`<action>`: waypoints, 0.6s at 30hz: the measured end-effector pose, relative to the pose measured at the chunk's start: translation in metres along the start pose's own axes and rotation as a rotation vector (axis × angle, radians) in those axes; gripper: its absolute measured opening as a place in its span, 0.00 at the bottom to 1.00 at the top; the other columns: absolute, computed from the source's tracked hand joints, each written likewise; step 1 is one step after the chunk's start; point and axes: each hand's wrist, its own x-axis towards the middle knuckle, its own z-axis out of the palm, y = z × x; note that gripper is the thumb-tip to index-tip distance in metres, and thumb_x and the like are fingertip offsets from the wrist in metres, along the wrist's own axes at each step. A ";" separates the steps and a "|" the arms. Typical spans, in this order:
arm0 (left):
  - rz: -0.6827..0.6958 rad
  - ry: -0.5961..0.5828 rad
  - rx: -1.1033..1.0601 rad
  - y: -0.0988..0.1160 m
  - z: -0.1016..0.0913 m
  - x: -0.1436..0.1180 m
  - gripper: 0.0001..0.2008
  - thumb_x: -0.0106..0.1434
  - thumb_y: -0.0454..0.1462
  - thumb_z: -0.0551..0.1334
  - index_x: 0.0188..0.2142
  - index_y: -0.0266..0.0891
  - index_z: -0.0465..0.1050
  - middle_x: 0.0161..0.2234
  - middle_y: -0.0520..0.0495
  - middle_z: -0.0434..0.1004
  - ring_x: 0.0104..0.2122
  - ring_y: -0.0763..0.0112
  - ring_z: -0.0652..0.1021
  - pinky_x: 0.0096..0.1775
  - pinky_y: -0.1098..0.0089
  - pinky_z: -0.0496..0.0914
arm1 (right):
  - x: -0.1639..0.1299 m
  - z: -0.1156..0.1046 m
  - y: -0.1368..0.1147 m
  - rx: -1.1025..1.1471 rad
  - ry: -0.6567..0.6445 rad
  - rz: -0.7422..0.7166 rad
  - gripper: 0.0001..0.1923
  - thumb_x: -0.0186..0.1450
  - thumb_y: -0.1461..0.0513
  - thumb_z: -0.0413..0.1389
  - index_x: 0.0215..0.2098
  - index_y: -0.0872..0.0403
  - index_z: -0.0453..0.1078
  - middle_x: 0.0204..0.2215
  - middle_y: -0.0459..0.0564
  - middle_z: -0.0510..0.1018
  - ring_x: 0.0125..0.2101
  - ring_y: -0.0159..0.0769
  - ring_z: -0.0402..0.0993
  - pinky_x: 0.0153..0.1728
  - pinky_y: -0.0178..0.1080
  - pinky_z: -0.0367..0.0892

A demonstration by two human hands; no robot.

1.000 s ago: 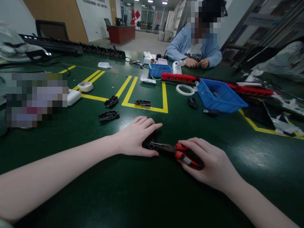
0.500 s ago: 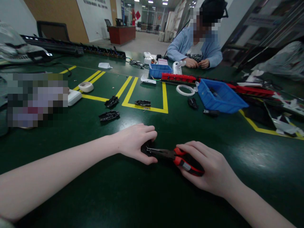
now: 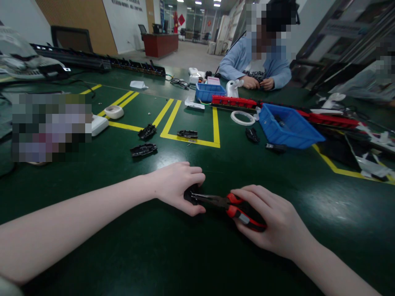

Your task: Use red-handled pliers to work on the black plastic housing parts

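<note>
My left hand (image 3: pixel 177 185) is closed round a small black plastic part (image 3: pixel 190 195) at the middle of the green table (image 3: pixel 160 255). Fingers and palm hide much of that part. In my right hand (image 3: pixel 271 218) is a pair of needle-nose pliers (image 3: pixel 230 204) with red and black handles. The narrow jaws point left, and their tips meet the black part between my left thumb and fingers. Beyond my left hand lie similar black plastic parts: one long piece (image 3: pixel 143 150), another (image 3: pixel 147 131) behind it, and a third (image 3: pixel 187 134) by the yellow tape.
A blue bin (image 3: pixel 290 129) stands at right, with black pieces (image 3: pixel 252 135) beside it. Farther back are a smaller blue bin (image 3: pixel 210 91), a red strip (image 3: pixel 236 101) and tape rolls (image 3: pixel 242 118). Across the table sits a person (image 3: pixel 256 65) with both hands together.
My hands, the black part and the pliers keep nearly the same pose. The whole view has shifted slightly, so the table's things appear a little farther right.
</note>
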 end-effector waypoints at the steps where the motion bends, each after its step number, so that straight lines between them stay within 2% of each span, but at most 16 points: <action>1: 0.002 -0.006 -0.004 0.000 0.000 0.000 0.22 0.57 0.55 0.62 0.31 0.38 0.66 0.30 0.51 0.70 0.27 0.70 0.69 0.32 0.68 0.61 | 0.000 0.000 0.000 0.002 -0.004 -0.001 0.21 0.61 0.60 0.57 0.52 0.54 0.66 0.42 0.55 0.77 0.36 0.40 0.75 0.33 0.41 0.74; 18: 0.014 -0.024 0.052 0.000 -0.001 0.001 0.21 0.58 0.54 0.62 0.32 0.38 0.66 0.31 0.50 0.70 0.26 0.71 0.68 0.31 0.68 0.61 | 0.000 0.000 0.002 0.039 -0.033 0.020 0.21 0.61 0.59 0.57 0.52 0.54 0.66 0.42 0.55 0.77 0.36 0.38 0.76 0.34 0.40 0.74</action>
